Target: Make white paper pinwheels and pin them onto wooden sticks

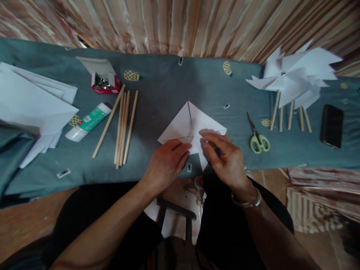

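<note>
A white paper square [206, 119], cut in from its corners like a pinwheel, lies on the cloth in front of me. My left hand [169, 159] holds its left lower part, fingers together around a folded-in flap near the centre. From the right, my right hand [223, 155] pinches the paper close to the middle, thumb and forefinger nearly meeting. One pointed flap hangs down between the two hands. Whatever lies under the fingertips is hidden. Green-handled scissors [259, 143] rest to the right of my right hand.
Left of the paper lie several wooden sticks [131, 127], a glue tube [88, 122] and an open red box [105, 83] of metal fasteners. White sheets [33, 101] are stacked far left. Finished paper pinwheels [292, 75] on sticks and a black phone [332, 125] lie right.
</note>
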### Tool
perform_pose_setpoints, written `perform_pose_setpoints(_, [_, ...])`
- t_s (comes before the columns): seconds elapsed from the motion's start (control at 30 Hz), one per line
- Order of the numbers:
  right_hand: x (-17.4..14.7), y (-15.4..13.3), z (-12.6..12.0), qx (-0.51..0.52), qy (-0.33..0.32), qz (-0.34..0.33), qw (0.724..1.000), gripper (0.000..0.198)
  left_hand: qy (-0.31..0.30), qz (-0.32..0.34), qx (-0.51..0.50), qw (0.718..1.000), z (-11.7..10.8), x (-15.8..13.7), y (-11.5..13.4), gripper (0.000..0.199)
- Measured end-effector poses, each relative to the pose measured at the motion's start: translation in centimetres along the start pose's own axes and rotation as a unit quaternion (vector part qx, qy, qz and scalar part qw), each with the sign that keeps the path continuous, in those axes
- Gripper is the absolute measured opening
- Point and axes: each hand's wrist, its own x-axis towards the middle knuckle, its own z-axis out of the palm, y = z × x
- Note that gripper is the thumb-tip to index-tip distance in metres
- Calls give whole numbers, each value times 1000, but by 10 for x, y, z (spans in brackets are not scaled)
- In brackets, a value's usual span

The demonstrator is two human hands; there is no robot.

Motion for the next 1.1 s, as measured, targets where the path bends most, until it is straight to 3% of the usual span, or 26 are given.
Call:
perform_pose_setpoints(0.3, [-7, -6, 3, -51, 4, -14, 999, 36, -5, -15, 6, 1000, 2, 3, -4, 19])
perform_pose_setpoints(0.57, [-12, 3, 5, -84, 8, -81, 993, 40, -4, -21, 2, 1000, 2, 5, -3, 16])
perform_pose_setpoints(1.1, [-16, 2, 9, -108, -32, -90, 990, 44, -32, -35, 17, 999, 0, 9, 0, 17])
